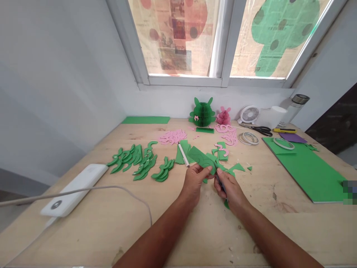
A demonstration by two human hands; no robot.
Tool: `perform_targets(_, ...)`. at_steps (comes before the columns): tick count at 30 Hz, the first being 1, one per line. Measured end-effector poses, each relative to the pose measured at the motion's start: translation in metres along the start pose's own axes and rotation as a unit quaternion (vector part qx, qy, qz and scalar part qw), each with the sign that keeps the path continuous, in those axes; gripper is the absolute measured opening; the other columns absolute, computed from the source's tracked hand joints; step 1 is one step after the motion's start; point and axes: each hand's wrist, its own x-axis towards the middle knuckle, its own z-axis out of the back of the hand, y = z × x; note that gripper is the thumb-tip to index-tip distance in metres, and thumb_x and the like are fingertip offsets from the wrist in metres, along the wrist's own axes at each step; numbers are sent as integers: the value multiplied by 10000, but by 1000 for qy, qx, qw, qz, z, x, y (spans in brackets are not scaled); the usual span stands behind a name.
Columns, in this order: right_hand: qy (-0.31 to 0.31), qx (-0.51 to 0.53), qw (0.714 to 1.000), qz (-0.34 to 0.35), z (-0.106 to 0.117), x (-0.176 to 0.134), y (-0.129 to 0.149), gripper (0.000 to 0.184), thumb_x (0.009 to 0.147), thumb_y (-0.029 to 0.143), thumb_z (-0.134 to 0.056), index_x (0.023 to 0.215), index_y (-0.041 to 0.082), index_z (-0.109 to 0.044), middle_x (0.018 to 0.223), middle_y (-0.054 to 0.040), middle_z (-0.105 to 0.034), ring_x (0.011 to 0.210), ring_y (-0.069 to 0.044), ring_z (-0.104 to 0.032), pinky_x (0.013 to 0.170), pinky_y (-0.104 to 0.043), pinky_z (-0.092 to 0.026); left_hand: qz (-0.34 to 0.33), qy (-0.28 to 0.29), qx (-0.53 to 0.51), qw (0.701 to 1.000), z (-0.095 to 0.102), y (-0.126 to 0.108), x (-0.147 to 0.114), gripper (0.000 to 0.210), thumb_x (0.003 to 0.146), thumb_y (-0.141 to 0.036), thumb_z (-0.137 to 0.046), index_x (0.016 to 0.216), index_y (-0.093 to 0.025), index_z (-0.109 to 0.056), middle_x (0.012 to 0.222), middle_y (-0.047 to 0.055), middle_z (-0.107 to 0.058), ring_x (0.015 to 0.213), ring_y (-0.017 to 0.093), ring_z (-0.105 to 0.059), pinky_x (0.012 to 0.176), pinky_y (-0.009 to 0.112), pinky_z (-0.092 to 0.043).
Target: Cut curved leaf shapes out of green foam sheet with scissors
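My left hand (196, 180) pinches a green paper strip (201, 157) that has curved outlines drawn on it. At the strip's right end, my right hand (230, 188) is closed around dark-handled scissors (221, 183), whose blades are mostly hidden by the fingers and paper. A white pen (183, 154) lies on green paper just left of the strip. Green scraps (237, 167) and a pink curved cutout (223, 149) are scattered beyond my hands. Stacks of wavy green cutouts (145, 165) lie to the left.
A white power bank (75, 190) with a cable lies at left. Pink cutouts (173, 137), a green honeycomb paper figure (203, 113) and a pink one (223, 116) are at the back. Tape rolls (250, 138), black scissors (262, 129), a small fan (249, 114) and green sheets (309, 171) occupy the right.
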Motion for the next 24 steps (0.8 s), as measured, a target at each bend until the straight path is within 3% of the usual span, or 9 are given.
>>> perform_targets(11, 2, 14, 1000, -7, 0, -1, 4, 431, 794, 582, -480, 732, 160, -546, 452, 70, -381, 343, -61, -233, 345, -211, -130, -9, 22, -9, 1000, 8, 0, 5, 202, 572, -274, -741, 686, -127, -662, 663, 52, -648, 602, 149, -562, 646, 300, -476)
perform_targets(14, -5, 16, 1000, -9, 2, 0, 7, 434, 781, 593, -485, 733, 165, -536, 451, 73, -371, 349, -61, -217, 348, -209, -129, -16, 25, -2, 1000, 9, -4, 5, 194, 576, -239, -725, 731, -135, -672, 716, 57, -666, 649, 156, -576, 653, 288, -467)
perform_targets(19, -21, 20, 1000, -11, 3, 0, 9, 430, 757, 600, -507, 658, 182, -494, 430, 77, -361, 346, -60, -207, 346, -203, -130, -17, 79, 4, 997, 8, -8, 2, 137, 621, -222, -675, 737, -150, -681, 705, 39, -661, 641, 145, -577, 663, 272, -455)
perform_targets(24, -15, 20, 1000, -11, 2, 0, 9, 420, 774, 579, -508, 654, 177, -493, 431, 78, -365, 348, -56, -213, 354, -202, -123, -6, 81, 25, 996, 9, -5, 2, 122, 634, -251, -684, 702, -151, -669, 684, 32, -640, 617, 126, -547, 641, 249, -443)
